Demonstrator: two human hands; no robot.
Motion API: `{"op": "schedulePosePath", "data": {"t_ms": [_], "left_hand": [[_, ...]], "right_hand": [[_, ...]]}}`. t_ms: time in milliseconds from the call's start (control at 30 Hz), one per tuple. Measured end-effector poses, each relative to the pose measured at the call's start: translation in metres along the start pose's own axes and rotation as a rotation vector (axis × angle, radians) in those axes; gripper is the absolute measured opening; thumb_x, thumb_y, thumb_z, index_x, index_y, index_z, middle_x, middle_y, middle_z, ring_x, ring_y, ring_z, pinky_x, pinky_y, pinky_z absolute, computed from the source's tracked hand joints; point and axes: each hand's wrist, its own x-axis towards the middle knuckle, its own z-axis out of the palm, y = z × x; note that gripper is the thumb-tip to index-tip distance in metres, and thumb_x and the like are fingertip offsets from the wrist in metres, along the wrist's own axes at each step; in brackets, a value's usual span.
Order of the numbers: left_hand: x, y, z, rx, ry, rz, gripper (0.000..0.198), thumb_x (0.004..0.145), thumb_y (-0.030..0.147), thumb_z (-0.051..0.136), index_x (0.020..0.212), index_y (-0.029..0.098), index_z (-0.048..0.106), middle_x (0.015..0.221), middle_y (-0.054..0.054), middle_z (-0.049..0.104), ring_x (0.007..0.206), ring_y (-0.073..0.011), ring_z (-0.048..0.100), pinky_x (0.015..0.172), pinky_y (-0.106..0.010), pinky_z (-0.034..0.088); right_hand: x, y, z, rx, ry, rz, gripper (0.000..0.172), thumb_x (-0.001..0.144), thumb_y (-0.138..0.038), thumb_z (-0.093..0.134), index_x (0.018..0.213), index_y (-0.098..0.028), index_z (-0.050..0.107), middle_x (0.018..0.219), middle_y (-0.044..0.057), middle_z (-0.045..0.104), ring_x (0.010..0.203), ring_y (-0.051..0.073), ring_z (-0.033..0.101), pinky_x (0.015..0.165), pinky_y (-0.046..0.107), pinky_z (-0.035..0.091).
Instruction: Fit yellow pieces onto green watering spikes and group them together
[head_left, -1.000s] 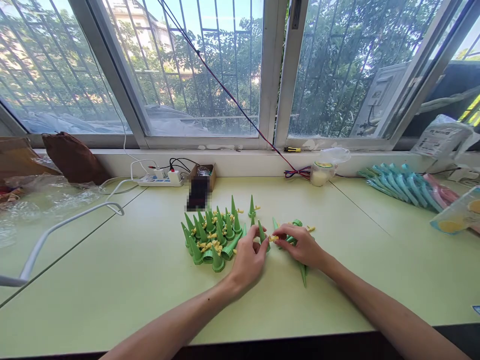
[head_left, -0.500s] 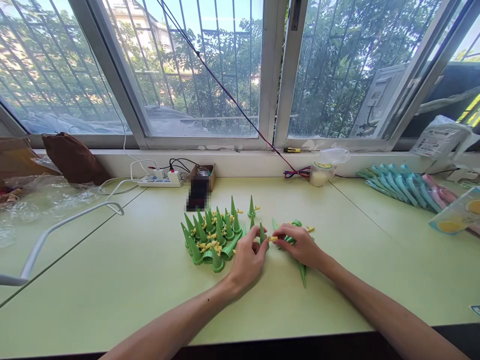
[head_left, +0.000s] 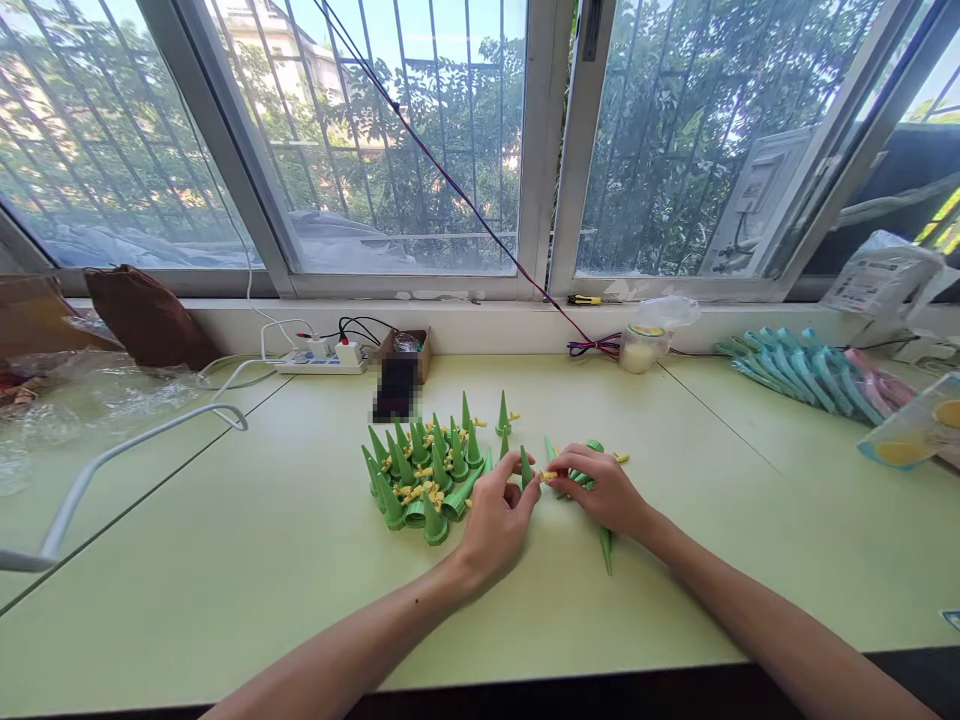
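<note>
Between the thumb and fingers of my left hand (head_left: 496,515) a green plastic cone spike (head_left: 526,468) is held upright, point up. My right hand (head_left: 600,487) pinches a small yellow valve (head_left: 549,477) at the cone's right side; whether the two parts are joined is hidden by the fingertips. To the left of my left hand stands a cluster of green cones (head_left: 433,522), several with yellow valves among them. More green cones (head_left: 606,550) lie partly hidden under and behind my right hand, with a loose yellow valve (head_left: 621,458) beyond it.
At the back are a power strip (head_left: 321,362), a small cardboard box (head_left: 424,352) and a tied cable bundle (head_left: 596,346) beside a plastic jar (head_left: 643,348). Teal plastic items (head_left: 810,370) lie at right. A white metal bar (head_left: 135,450) crosses the table's left side.
Both hands stay almost in place. The green cone has shifted very slightly right, and the fingers of my right hand have turned a little on the yellow valve.
</note>
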Motion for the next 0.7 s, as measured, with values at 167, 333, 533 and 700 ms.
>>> {"op": "schedulePosePath", "data": {"t_ms": [167,333,533,700], "left_hand": [[0.0003,0.0019,0.0007,-0.059,0.009,-0.024,0.023,0.094,0.041,0.057,0.104,0.020,0.056,0.082,0.003,0.056,0.046,-0.0046,0.036,0.048,-0.022,0.023],[0.0027,0.0065,-0.0003,-0.217,-0.004,-0.108,0.030,0.092,0.045,0.061,0.104,0.019,0.052,0.073,0.005,0.052,0.048,-0.0058,0.037,0.048,-0.021,0.024],[0.0049,0.0064,-0.0011,-0.321,-0.008,-0.150,0.035,0.088,0.050,0.065,0.100,0.020,0.051,0.072,0.004,0.056,0.053,-0.0073,0.043,0.050,-0.020,0.029],[0.0036,0.0068,-0.0009,-0.272,-0.001,-0.114,0.034,0.089,0.049,0.064,0.101,0.019,0.053,0.072,0.005,0.052,0.048,-0.0050,0.035,0.047,-0.020,0.023]], "right_hand": [[0.0007,0.0012,0.0007,0.015,0.018,-0.033,0.027,0.101,-0.043,0.058,0.093,-0.022,0.073,0.082,0.006,0.069,0.075,0.018,0.063,0.068,0.031,0.053],[0.0011,-0.0002,0.0001,0.042,0.024,-0.048,0.027,0.101,-0.043,0.059,0.093,-0.022,0.074,0.084,0.006,0.070,0.076,0.018,0.065,0.069,0.031,0.054],[0.0010,0.0006,0.0003,0.070,0.035,-0.047,0.024,0.099,-0.043,0.062,0.093,-0.023,0.074,0.085,0.006,0.070,0.077,0.018,0.065,0.070,0.030,0.054],[0.0009,0.0018,0.0008,0.049,0.013,-0.043,0.027,0.099,-0.045,0.061,0.092,-0.022,0.073,0.083,0.006,0.070,0.075,0.018,0.064,0.068,0.030,0.053]]}}
